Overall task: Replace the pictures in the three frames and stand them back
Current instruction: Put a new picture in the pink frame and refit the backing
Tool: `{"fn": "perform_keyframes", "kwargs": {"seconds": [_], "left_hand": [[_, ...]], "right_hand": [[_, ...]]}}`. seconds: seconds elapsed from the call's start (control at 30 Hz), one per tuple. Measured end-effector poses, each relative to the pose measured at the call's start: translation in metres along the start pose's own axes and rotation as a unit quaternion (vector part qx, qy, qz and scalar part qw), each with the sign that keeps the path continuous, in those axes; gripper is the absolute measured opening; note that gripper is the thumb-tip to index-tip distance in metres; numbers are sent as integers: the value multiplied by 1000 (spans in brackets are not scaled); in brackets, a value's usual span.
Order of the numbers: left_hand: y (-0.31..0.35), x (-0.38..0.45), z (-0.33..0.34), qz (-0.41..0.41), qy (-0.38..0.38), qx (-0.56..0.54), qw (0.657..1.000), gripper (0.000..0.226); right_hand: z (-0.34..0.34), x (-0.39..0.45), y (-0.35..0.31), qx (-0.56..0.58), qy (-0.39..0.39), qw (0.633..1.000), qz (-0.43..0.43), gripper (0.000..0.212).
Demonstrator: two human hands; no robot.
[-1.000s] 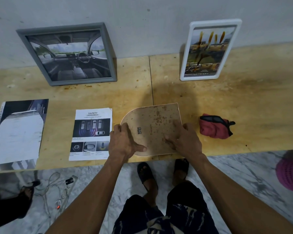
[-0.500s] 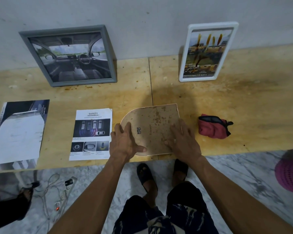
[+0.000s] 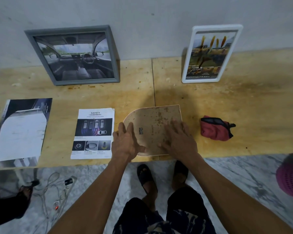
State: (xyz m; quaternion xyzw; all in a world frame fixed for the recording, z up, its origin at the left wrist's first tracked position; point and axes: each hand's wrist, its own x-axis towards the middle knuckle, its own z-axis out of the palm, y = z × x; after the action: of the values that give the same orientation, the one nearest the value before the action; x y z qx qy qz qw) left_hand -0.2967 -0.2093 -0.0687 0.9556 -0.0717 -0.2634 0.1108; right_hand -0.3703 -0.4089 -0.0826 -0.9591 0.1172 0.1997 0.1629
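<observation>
An arch-shaped frame (image 3: pixel 153 122) lies face down on the wooden table (image 3: pixel 243 105), its stained brown back up. My left hand (image 3: pixel 126 142) rests flat on its rounded left end, fingers spread, thumb on the board. My right hand (image 3: pixel 180 141) presses flat on its right part. A grey frame (image 3: pixel 74 54) with a car-interior picture leans on the wall at the back left. A white frame (image 3: pixel 210 53) with a yellow-car picture stands at the back right. A "SAFETY" leaflet (image 3: pixel 93 134) lies just left of my left hand.
A larger printed sheet (image 3: pixel 22 127) lies at the table's left end. A red and black cloth pouch (image 3: pixel 216 128) sits right of the arched frame. Below the table edge are cables with a power strip (image 3: pixel 64 188), my sandalled feet and a pink basket (image 3: pixel 291 179).
Both hands have shifted slightly forward over the frame's back, the right hand spreading flatter. The frame itself stays in place.
</observation>
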Motion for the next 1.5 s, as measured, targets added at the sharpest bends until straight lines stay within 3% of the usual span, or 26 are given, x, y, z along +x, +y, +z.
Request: {"fn": "perform_keyframes", "kwargs": {"seconds": [0.17,0.27,0.33,0.4,0.47,0.57,0.67,0.73,0.8,0.87,0.93,1.1,1.13,1.2,1.33,1.4,1.5], "left_hand": [[-2,-6,5,-19,35,-47,998,107],[-4,-11,9,-73,54,-106,990,110],[-6,-9,10,-124,47,-159,978,110],[-4,-5,10,-183,50,-248,950,104],[-1,-1,6,-229,60,-319,918,84],[1,7,-6,-255,89,-383,883,47],[3,10,-24,-257,101,-424,862,26],[7,14,-38,-257,98,-442,854,17],[12,17,-57,-259,84,-474,838,12],[17,18,-77,-257,74,-504,821,13],[23,16,-96,-240,73,-532,809,15],[32,14,-120,-155,94,-638,748,40],[33,15,-120,-145,96,-638,750,41],[31,16,-112,-121,91,-602,784,37],[23,12,-82,-97,26,-546,832,39],[18,9,-70,-103,12,-550,829,30],[11,1,-61,-140,7,-595,792,16]], "right_hand": [[9,-10,5,31,74,997,-3,52],[14,-11,11,48,70,996,-18,50],[2,-8,10,129,91,987,17,46],[-8,-7,8,193,76,977,58,61],[-10,-9,9,181,37,982,42,75],[-13,-17,13,185,-21,982,17,92],[-14,-20,19,123,-39,991,-36,113],[-15,-21,16,61,1,994,-94,102],[-19,-21,10,26,92,980,-175,71],[-26,-24,3,41,190,951,-239,47],[-35,-26,-5,69,245,932,-259,38],[-73,-18,-16,169,304,916,-201,34],[-84,-18,-19,212,312,910,-175,34],[-105,-20,-22,333,312,884,-101,37],[-117,-28,-21,555,226,800,-8,46],[-107,-29,-18,607,182,773,48,46],[-88,-26,-15,635,147,750,111,46]]}}
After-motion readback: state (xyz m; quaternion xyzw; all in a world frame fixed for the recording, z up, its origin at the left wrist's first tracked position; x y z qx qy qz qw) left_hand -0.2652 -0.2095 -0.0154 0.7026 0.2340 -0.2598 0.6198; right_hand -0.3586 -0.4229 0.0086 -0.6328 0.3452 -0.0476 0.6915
